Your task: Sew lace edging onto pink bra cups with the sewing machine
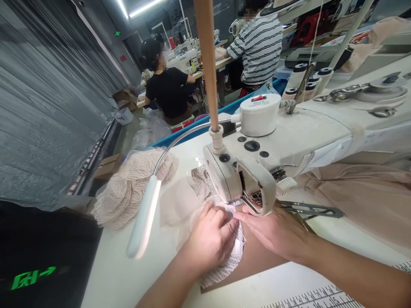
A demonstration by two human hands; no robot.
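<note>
While your curled left hand (210, 237) holds lace (233, 257) beneath it and your right hand (272, 229) touches alongside, closure unclear, stitching likely needs even feeding.

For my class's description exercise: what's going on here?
At a sewing machine, someone's left hand rests on a piece of white lacy cloth by the machine's head, with the right hand at its edge. A lit lamp hangs to their left, and a pile of netted cloth lies beyond it. Two other people are further back.
</note>
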